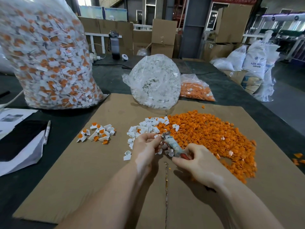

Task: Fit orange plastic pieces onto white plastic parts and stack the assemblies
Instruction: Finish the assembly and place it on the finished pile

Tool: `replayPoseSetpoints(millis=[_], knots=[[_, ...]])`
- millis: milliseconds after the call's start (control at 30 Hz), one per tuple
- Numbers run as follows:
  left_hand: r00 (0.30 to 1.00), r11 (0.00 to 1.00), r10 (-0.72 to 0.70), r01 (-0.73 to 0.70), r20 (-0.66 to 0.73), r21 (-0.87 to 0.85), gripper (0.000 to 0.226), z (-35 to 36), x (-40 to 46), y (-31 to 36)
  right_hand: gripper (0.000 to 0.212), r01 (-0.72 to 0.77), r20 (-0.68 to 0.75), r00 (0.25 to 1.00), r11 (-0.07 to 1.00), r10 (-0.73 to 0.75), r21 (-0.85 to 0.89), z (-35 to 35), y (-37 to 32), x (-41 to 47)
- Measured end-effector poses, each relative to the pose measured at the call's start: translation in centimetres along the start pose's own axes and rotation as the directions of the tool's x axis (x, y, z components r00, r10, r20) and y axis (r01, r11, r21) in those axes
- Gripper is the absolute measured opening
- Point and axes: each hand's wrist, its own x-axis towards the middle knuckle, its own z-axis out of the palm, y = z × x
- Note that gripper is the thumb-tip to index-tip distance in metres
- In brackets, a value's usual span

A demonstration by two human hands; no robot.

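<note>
A wide heap of loose orange pieces [209,136] lies on the cardboard sheet [99,176], with a smaller heap of white parts [146,126] at its left edge. A little pile of finished orange-and-white assemblies [98,133] sits further left. My left hand [145,146] pinches a small white part [156,136] at its fingertips. My right hand [198,161] grips a taped hand tool [173,145] whose metal tip points at that white part. Whether an orange piece is on the part is hidden by my fingers.
A tall clear bag of finished assemblies [47,57] stands at the back left. A bag of white parts [155,81] and a bag of orange pieces [196,90] lie behind the heaps. Papers and a marker [47,131] rest at the left. A water bottle [114,45] stands far back.
</note>
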Motion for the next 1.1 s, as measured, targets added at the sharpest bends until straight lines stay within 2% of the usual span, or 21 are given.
replayPoseSetpoints(millis=[100, 200, 400, 500, 567, 633, 667, 767, 833, 933, 1033, 1100], knots=[[1.0, 0.998, 0.027, -0.028, 0.016, 0.059, 0.003, -0.7, -0.3, -0.6, 0.039, -0.062, -0.164, 0.985, 0.995, 0.049, -0.078, -0.7, 1.3, 0.5], [0.989, 0.945, 0.132, -0.145, 0.061, 0.294, 0.012, -1.2, -0.3, -1.3, 0.048, -0.149, -0.326, 0.944, 0.949, 0.054, -0.276, -1.0, 3.0, 1.6], [0.965, 0.838, 0.223, -0.262, 0.139, 0.478, 0.019, -1.1, -0.5, -1.6, 0.065, -0.25, -0.403, 0.915, 0.815, 0.023, -0.522, -0.5, 5.3, 2.6], [0.961, 0.813, 0.226, -0.276, 0.159, 0.513, 0.02, -1.3, -0.5, -1.5, 0.066, -0.287, -0.431, 0.902, 0.725, -0.015, -0.626, 0.1, 5.3, 2.4], [0.959, 0.8, 0.222, -0.283, 0.176, 0.53, 0.021, -1.3, -0.5, -1.5, 0.058, -0.214, -0.462, 0.879, 0.768, -0.118, -0.603, 0.8, 5.0, 2.1], [0.958, 0.785, 0.215, -0.287, 0.192, 0.549, 0.021, -1.3, -0.5, -1.5, 0.044, 0.018, -0.481, 0.832, 0.878, -0.278, -0.478, 1.8, 4.3, 1.9], [0.956, 0.778, 0.216, -0.292, 0.2, 0.557, 0.021, -1.3, -0.5, -1.4, 0.038, 0.154, -0.486, 0.794, 0.895, -0.364, -0.419, 2.5, 3.9, 1.8], [0.947, 0.755, 0.219, -0.317, 0.234, 0.574, 0.019, -1.4, -0.7, -1.3, 0.032, 0.432, -0.465, 0.702, 0.842, -0.539, -0.323, 4.3, 2.7, 1.5], [0.948, 0.764, 0.2, -0.31, 0.249, 0.566, 0.019, -1.5, -0.9, -1.1, 0.026, 0.484, -0.453, 0.689, 0.825, -0.565, -0.292, 4.9, 2.5, 1.5], [0.943, 0.785, 0.169, -0.304, 0.286, 0.54, 0.021, -2.0, -1.5, -1.0, 0.012, 0.482, -0.49, 0.687, 0.841, -0.536, -0.245, 5.2, 2.6, 1.6], [0.918, 0.731, 0.158, -0.356, 0.363, 0.582, 0.035, -2.1, -2.0, -1.1, 0.011, 0.483, -0.5, 0.685, 0.844, -0.529, -0.23, 5.6, 2.6, 1.5], [0.916, 0.716, 0.179, -0.372, 0.36, 0.59, 0.034, -2.0, -2.0, -1.1, 0.011, 0.479, -0.512, 0.684, 0.849, -0.52, -0.222, 5.6, 2.7, 1.4]])
